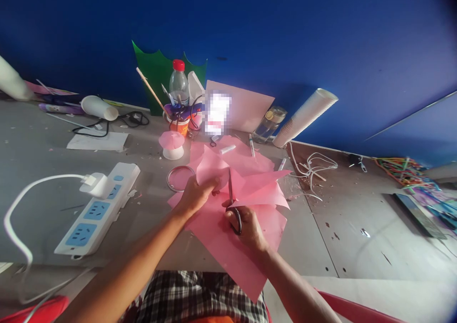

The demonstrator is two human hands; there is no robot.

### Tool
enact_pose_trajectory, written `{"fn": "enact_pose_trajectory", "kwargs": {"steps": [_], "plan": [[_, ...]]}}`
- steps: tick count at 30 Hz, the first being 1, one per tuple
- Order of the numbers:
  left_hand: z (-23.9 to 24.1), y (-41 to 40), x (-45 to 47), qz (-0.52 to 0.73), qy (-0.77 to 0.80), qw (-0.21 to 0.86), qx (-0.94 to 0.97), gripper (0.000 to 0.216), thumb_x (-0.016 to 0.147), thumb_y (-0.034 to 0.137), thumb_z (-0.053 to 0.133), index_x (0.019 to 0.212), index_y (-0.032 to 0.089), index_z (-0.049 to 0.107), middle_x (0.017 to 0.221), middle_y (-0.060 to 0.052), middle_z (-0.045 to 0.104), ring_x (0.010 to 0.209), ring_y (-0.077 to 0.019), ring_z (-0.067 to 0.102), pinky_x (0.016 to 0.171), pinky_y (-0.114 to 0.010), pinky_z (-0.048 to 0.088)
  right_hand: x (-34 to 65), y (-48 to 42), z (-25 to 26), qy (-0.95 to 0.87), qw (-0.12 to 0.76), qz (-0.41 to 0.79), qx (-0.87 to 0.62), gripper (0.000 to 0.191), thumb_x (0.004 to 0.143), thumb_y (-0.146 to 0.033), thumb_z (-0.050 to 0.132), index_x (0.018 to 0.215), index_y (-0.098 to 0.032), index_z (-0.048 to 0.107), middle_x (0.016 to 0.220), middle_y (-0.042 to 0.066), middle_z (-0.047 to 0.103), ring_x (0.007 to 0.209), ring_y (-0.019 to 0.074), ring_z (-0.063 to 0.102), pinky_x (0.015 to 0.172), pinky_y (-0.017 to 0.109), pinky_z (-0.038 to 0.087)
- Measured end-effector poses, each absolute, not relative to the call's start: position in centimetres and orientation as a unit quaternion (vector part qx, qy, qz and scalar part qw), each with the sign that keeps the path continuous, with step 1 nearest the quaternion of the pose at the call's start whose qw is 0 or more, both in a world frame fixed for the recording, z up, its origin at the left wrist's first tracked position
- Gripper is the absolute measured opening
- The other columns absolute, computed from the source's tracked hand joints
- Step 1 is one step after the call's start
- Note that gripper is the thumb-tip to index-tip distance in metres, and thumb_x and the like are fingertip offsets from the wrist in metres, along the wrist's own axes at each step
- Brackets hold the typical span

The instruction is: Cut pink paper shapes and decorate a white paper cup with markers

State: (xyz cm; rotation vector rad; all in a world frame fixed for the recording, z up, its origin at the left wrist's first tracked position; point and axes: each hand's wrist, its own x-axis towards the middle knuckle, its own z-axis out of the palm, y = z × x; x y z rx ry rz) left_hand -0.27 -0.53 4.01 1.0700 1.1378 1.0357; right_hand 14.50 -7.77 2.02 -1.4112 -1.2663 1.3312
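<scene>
My left hand (195, 193) pinches the edge of a pink paper sheet (210, 168) and holds it up. My right hand (246, 225) grips black-handled scissors (232, 201), blades pointing away from me into the pink paper. More pink sheets (246, 247) lie spread beneath both hands and hang over the table's near edge. A clear ring (179, 178) lies just left of the paper.
A white power strip (96, 211) with a plugged white cable lies at the left. Behind the paper stand a cup of tools (178, 121), a water bottle (179, 83), a small pink-and-white stand (172, 145) and a stack of paper cups (305, 118). White wire scraps (312, 168) lie right.
</scene>
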Motion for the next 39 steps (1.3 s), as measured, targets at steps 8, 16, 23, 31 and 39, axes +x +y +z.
{"fn": "enact_pose_trajectory", "kwargs": {"steps": [8,16,23,31,39], "plan": [[4.1,-0.6,-0.3,0.428,0.468,0.616,0.468,0.02,0.07,0.031,0.062,0.058,0.015,0.059,0.053,0.0,0.056,0.054,-0.013,0.053,0.059,-0.027,0.042,14.8,-7.7,2.3,-0.527,0.39,0.517,-0.55,0.024,0.08,-0.038,0.056,0.068,-0.018,0.056,0.049,-0.002,0.047,0.049,0.0115,0.046,0.048,0.024,0.038],[4.5,-0.7,-0.4,0.413,0.477,0.597,0.495,0.022,0.07,0.031,0.062,0.056,0.014,0.058,0.053,0.001,0.056,0.053,-0.0119,0.052,0.056,-0.025,0.042,14.8,-7.6,2.2,-0.542,0.39,0.494,-0.557,0.033,0.079,-0.038,0.055,0.053,-0.019,0.049,0.05,-0.001,0.046,0.052,0.0116,0.046,0.048,0.023,0.04],[4.7,-0.7,-0.4,0.412,0.463,0.603,0.502,0.025,0.072,0.03,0.06,0.054,0.014,0.055,0.053,0.001,0.052,0.053,-0.0098,0.049,0.056,-0.024,0.042,15.2,-7.7,1.3,-0.559,0.385,0.462,-0.571,0.03,0.08,-0.037,0.055,0.057,-0.017,0.05,0.055,-0.002,0.047,0.047,0.0075,0.039,0.046,0.022,0.034],[4.2,-0.4,-0.7,0.409,0.44,0.621,0.503,0.023,0.074,0.032,0.06,0.059,0.014,0.055,0.056,0.001,0.052,0.056,-0.0108,0.05,0.058,-0.025,0.041,15.5,-7.7,1.5,-0.555,0.382,0.474,-0.567,0.022,0.079,-0.037,0.056,0.073,-0.016,0.056,0.052,-0.005,0.043,0.046,0.0079,0.037,0.047,0.023,0.033],[4.8,0.0,-1.5,0.359,0.438,0.641,0.517,0.027,0.077,0.033,0.059,0.057,0.015,0.053,0.054,0.001,0.052,0.055,-0.0113,0.049,0.059,-0.026,0.04,15.5,-7.9,1.9,-0.545,0.398,0.488,-0.554,0.021,0.075,-0.032,0.058,0.061,-0.018,0.052,0.054,-0.003,0.047,0.048,0.0091,0.045,0.046,0.022,0.04]]}}
